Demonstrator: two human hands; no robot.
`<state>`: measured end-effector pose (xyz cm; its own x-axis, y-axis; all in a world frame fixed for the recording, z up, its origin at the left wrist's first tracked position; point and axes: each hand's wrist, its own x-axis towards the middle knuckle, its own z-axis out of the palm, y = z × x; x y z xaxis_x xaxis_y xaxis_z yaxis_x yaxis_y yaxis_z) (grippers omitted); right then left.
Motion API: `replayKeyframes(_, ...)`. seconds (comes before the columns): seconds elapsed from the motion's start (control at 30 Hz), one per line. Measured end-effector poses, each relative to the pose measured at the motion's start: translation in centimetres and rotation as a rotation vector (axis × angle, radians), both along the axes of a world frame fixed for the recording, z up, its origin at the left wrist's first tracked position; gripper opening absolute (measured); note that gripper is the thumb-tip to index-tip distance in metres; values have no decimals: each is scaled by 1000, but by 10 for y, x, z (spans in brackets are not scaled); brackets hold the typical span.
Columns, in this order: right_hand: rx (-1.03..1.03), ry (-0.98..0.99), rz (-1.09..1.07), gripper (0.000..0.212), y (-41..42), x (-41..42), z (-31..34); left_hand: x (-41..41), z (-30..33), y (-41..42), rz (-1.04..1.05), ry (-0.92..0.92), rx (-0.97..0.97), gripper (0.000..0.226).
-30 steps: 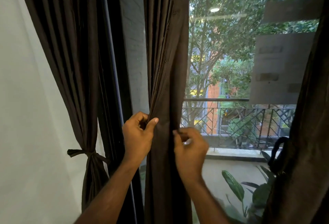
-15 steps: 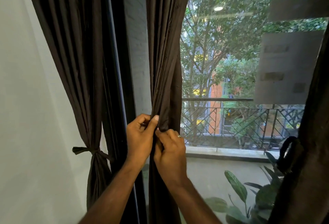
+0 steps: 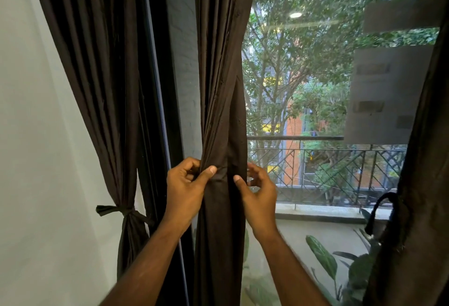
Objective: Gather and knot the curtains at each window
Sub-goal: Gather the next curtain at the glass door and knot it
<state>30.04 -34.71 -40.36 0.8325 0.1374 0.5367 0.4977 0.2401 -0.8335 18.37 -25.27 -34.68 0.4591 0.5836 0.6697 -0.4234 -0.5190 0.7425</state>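
No legible text, label, brand, number or sign found. The grey panels (image 3: 386, 94) seen in the window glass carry darker rectangular patches, too blurred to tell whether they hold any writing.

Matt dark cloth curtain (image 3: 220, 87); smooth glass window (image 3: 303, 75).

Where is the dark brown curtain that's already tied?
The tied dark brown curtain hangs at far left against the white wall, left of the left hand.
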Motion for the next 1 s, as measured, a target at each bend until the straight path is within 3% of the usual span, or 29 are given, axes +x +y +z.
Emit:
replayKeyframes(0.07,-3,-4,-43,17,-3,3,1,1,-1,1,19,4,4,31)
replayKeyframes(0.17,73,-5,-231,26,-12,-9,0,5,0,5,124,-10,71,38)
replayKeyframes(0.23,64,-213,-288,19,-12,-33,-1,11,1,7,190,-19,89,39)
replayKeyframes(0.3,-77,-470,-270,6,-5,-57,-4,15,1,4,207,-28,76,37)
replayKeyframes(0.37,-192,-564,-270,9,5,-62,-3,16,-1,-2,179,-30,58,36)
replayKeyframes(0.53,-269,-609,-286,18,9,-54,3,7,-2,-13,54,-41,-37,32)
replayKeyframes(0.73,-291,-633,-279,19,15,-59,1,-3,-4,-15,-37,-14,-135,9)
replayKeyframes(1.0,-331,-667,-256,14,19,-64,-2,1,-3,-22,226,26,-223,15)
